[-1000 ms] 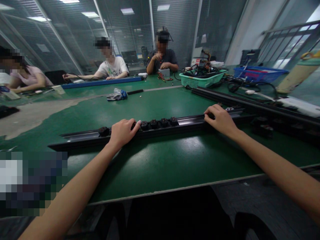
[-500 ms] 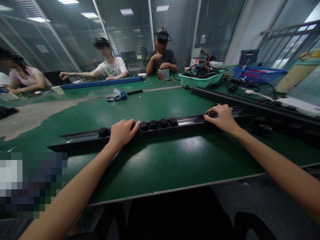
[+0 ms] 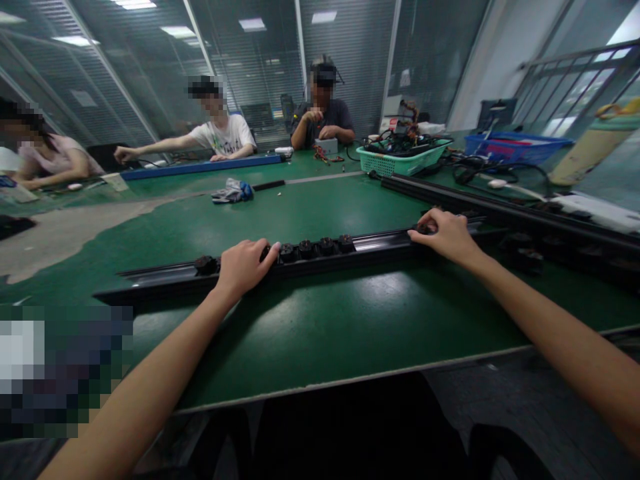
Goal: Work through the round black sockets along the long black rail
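Observation:
A long black metal channel (image 3: 383,243) lies across the table in front of me, with a row of small black socket modules (image 3: 306,250) sitting in its groove. My left hand (image 3: 244,265) is wrapped over the channel left of that row, its thumb beside the modules. A lone black module (image 3: 205,265) sits just left of this hand. Near the channel's right end, my right hand (image 3: 444,233) pinches another dark module (image 3: 423,229) at the groove; the fingers partly hide it.
More black rails (image 3: 450,199) lie at the right. Behind them are a green basket (image 3: 400,160) of cables, a blue tray (image 3: 515,148) and a bottle (image 3: 595,150). A bundled glove (image 3: 233,191) rests mid-table. Several people sit across, near a long blue bar (image 3: 200,168).
My right hand has shifted very slightly at the channel's right end. My left hand stays on the channel. Across the table, a person's outstretched hand has moved a little left.

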A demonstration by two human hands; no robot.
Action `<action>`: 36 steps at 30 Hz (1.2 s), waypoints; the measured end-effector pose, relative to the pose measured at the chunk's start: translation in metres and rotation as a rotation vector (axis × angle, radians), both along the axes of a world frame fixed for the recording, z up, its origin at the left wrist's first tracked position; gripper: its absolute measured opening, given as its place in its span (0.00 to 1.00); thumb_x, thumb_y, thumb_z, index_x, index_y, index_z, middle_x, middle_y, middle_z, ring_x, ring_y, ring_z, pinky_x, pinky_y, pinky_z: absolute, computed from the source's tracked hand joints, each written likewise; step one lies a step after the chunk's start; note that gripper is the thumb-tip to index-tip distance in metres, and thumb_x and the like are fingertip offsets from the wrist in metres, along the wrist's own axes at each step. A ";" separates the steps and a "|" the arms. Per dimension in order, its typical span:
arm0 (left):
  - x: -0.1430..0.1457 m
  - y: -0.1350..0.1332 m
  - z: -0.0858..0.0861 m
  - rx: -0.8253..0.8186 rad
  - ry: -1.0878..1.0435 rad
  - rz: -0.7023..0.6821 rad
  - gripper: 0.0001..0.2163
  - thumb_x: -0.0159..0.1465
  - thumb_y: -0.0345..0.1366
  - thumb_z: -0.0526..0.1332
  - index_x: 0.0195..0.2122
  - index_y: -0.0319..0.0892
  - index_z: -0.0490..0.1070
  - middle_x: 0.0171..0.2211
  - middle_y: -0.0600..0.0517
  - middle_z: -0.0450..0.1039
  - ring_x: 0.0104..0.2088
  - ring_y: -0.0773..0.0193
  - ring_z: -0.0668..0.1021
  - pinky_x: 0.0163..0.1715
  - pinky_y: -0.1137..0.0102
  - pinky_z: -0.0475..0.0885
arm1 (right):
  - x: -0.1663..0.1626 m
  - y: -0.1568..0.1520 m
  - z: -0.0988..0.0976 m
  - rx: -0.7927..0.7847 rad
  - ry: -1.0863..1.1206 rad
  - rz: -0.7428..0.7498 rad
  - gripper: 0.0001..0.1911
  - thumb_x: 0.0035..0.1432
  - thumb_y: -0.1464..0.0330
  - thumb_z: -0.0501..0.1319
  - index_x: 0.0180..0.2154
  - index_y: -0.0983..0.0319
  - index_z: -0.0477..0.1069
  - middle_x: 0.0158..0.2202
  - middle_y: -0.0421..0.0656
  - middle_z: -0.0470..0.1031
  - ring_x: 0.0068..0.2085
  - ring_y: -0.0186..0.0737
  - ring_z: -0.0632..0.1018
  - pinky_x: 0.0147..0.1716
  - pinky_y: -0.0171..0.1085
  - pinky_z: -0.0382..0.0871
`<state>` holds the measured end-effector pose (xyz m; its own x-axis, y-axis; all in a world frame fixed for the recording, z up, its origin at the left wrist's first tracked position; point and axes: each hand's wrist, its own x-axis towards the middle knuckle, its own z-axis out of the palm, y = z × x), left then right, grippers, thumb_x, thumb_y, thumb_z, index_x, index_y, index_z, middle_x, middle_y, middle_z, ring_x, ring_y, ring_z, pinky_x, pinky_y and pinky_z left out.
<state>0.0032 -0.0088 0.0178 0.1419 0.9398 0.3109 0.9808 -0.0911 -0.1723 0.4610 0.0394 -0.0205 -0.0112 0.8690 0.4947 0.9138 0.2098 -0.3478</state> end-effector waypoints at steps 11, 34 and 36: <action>0.001 -0.001 0.001 -0.012 -0.007 0.003 0.32 0.76 0.57 0.40 0.44 0.43 0.79 0.39 0.41 0.81 0.38 0.51 0.80 0.32 0.65 0.63 | 0.003 0.002 0.001 -0.025 0.025 -0.018 0.20 0.56 0.47 0.62 0.33 0.56 0.66 0.32 0.45 0.76 0.36 0.53 0.77 0.47 0.53 0.64; 0.002 -0.001 0.002 0.000 0.010 0.001 0.32 0.77 0.57 0.39 0.43 0.43 0.79 0.39 0.41 0.82 0.38 0.51 0.81 0.30 0.66 0.62 | 0.019 0.009 0.000 -0.055 -0.021 -0.076 0.21 0.56 0.45 0.62 0.33 0.56 0.65 0.30 0.45 0.74 0.35 0.52 0.75 0.48 0.56 0.62; 0.001 -0.001 0.001 0.005 0.008 -0.001 0.32 0.77 0.57 0.39 0.43 0.43 0.78 0.39 0.41 0.82 0.38 0.52 0.81 0.31 0.66 0.62 | 0.021 0.010 -0.001 -0.052 -0.022 -0.073 0.21 0.56 0.45 0.61 0.33 0.56 0.65 0.31 0.45 0.75 0.34 0.52 0.75 0.48 0.56 0.62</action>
